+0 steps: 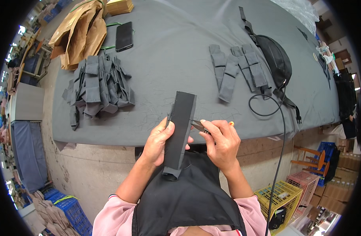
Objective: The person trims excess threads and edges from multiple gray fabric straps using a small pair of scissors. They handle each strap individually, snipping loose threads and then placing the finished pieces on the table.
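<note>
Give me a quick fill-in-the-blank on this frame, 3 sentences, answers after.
1. The left hand holds a long dark fabric strip that stands nearly ____.
2. The right hand presses small thread snips against the strip's ____ edge.
3. The black phone lies on the grey table beside crumpled ____ paper.

Answers: upright; right; brown

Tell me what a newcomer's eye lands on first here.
The long dark grey fabric strap piece, held upright at centre in the left hand, with the right hand pressing small metal snips to its edge. Behind lie a heap of grey fabric pieces and a black waist bag.
</note>
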